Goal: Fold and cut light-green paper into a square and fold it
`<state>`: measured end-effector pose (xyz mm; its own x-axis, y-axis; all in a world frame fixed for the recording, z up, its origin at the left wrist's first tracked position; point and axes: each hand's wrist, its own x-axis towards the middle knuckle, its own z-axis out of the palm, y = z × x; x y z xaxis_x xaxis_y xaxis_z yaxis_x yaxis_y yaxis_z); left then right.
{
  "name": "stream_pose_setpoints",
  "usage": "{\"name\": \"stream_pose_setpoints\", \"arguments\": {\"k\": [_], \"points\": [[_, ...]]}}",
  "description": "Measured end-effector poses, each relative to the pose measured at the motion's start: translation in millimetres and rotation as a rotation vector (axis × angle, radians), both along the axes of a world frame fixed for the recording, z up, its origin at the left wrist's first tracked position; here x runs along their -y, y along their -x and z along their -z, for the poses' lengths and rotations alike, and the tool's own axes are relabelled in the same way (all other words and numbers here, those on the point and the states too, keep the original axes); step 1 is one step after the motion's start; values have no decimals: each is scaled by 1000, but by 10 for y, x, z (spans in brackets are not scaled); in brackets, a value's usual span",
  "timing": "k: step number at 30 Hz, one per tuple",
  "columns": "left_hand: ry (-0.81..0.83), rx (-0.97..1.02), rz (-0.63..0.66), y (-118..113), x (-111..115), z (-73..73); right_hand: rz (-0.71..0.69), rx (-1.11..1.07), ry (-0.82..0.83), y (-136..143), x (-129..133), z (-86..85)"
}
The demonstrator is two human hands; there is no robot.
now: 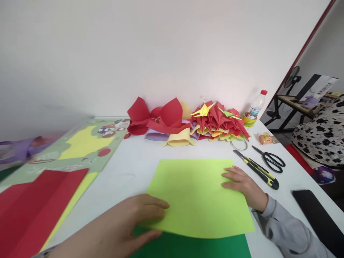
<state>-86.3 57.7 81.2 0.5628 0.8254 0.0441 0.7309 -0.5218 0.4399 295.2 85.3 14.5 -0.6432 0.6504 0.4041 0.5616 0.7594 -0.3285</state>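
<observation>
A lime-green sheet of paper [199,197] lies in front of me, over a dark green sheet [196,247] that shows along its near side. My left hand [134,218] is at the lime sheet's left edge, fingertips on the paper. Its thumb is apart from the fingers, near the sheet's lower left corner and over the dark green. On the right edge of the same sheet rests my right hand [243,184], its fingers stretched out and slightly spread. The lime sheet's near edge bows a little.
Folded red paper [34,208] lies left, near a patterned board [94,147]. Folded paper pieces [215,122] line the wall beside a bottle [255,107]. Right are scissors [270,159], a utility knife [258,170], a wrapped snack [265,138] and a black flat object [319,215]. A person's patterned clothing [322,129] shows beyond.
</observation>
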Motion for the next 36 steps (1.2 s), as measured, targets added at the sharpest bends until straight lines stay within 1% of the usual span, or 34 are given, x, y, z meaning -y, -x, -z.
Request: {"name": "stream_pose_setpoints", "arguments": {"k": [2, 3, 4, 5, 6, 7, 8, 11, 14, 17, 21, 24, 25, 26, 29, 30, 33, 34, 35, 36], "points": [[140, 133, 26, 85, -78, 3, -45, -28, 20, -10, -9, 11], [160, 159, -48, 123, -149, 12, -59, -48, 33, -18, -15, 12], [171, 157, -150, 156, -234, 34, -74, -66, 47, -24, -20, 12], [133, 154, -269, 183, -325, 69, -90, -78, 59, -30, -23, 10], [30, 137, -391, 204, -416, 120, -109, -83, 67, -33, -25, 5], [-90, 71, -457, 218, -498, 185, -129, -80, 67, -33, -26, -2], [-168, -13, -463, 227, -567, 260, -148, -70, 63, -31, -26, -11], [-221, -100, -536, 223, -688, 487, -184, -26, 34, -13, -24, -47], [-244, -162, -629, 185, -721, 628, -208, 3, 19, 13, -16, -77], [-259, -201, -696, 143, -752, 654, -219, 1, 2, 25, -6, -71], [-296, -221, -773, 121, -816, 595, -207, -24, -48, 1, -5, 6], [-343, -192, -851, 128, -825, 555, -205, -61, -70, -29, -16, 58], [-348, -175, -845, 130, -814, 550, -201, -74, -76, -36, -18, 60], [-343, -160, -810, 132, -800, 550, -194, -82, -78, -40, -19, 53], [-341, -125, -610, 150, -752, 556, -171, -74, -63, -35, -10, -14], [-355, -115, -565, 168, -744, 548, -164, -75, -47, -30, -5, -42], [-379, -45, -560, 281, -737, 461, -136, -119, 32, -27, -4, -94], [-350, 4, -547, 332, -725, 414, -124, -144, 61, -35, -10, -94], [-275, 87, -501, 382, -698, 369, -110, -170, 88, -48, -20, -86], [-169, 155, -422, 425, -649, 332, -95, -194, 111, -67, -34, -71]]}}
